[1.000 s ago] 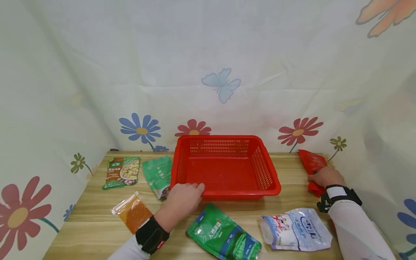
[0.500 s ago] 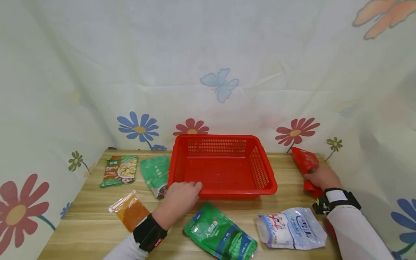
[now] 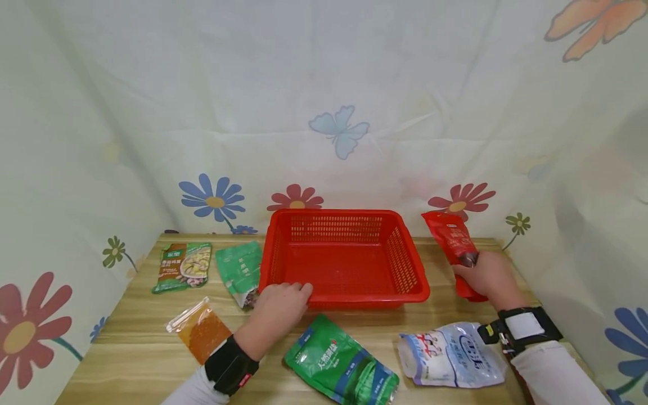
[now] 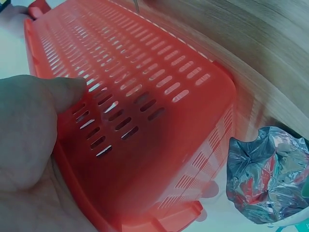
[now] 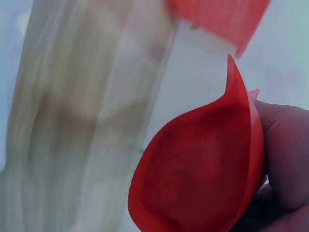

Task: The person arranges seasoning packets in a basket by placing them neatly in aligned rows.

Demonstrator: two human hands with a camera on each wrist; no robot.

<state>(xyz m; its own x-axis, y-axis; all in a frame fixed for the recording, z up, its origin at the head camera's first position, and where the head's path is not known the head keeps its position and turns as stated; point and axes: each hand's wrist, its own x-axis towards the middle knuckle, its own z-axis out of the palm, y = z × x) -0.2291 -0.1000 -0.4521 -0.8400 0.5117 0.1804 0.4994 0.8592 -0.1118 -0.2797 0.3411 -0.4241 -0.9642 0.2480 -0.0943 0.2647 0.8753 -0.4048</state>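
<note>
My left hand [image 3: 280, 309] grips the near left rim of a red plastic basket [image 3: 336, 304]. In the left wrist view the thumb [image 4: 67, 94] presses the slotted outer wall, with the rim running under the palm. My right hand [image 3: 493, 275] holds a red pouch [image 3: 453, 233] by its side, right of the basket; the pouch tilts with its top toward the upper left. In the right wrist view the flared red base of the pouch [image 5: 193, 169] shows beside the fingers, which are partly hidden behind it.
On the wooden table [image 3: 121, 349] lie a brown-green food packet [image 3: 182, 267], a light green pouch [image 3: 240, 273] against the basket, an orange-filled packet [image 3: 205, 332], a green pouch [image 3: 341, 360] and a white-blue pouch [image 3: 450, 355]. Flowered cloth [image 3: 243, 140] closes off the back and sides.
My right hand has lifted the red pouch and moved it left toward the basket. The left hand stays on the basket rim. The head view has shifted slightly.
</note>
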